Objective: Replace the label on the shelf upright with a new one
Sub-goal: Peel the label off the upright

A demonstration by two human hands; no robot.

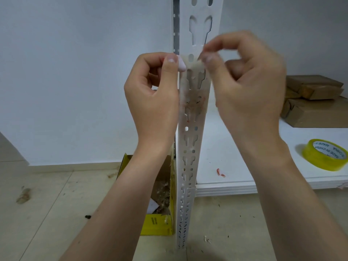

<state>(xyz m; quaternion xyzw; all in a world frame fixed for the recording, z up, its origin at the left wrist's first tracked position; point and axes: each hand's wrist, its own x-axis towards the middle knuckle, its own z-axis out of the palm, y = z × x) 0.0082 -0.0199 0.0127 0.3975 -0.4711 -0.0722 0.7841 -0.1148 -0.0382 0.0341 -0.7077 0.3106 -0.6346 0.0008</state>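
The white slotted shelf upright (190,147) runs up the middle of the head view. Around mid-height it carries a worn strip of clear tape with label residue (194,102), smeared with red and brown flecks. My left hand (154,95) pinches the tape's upper left edge between thumb and forefinger at the upright's left side. On the other side my right hand (244,85), blurred, pinches the tape's upper right corner. No new label is in view.
A roll of yellow-tinted tape (324,154) lies on the white shelf board (235,162) at right, with brown cardboard packages (316,102) behind it. A yellow box of scraps (160,223) stands on the floor left of the upright. Small debris dots the floor.
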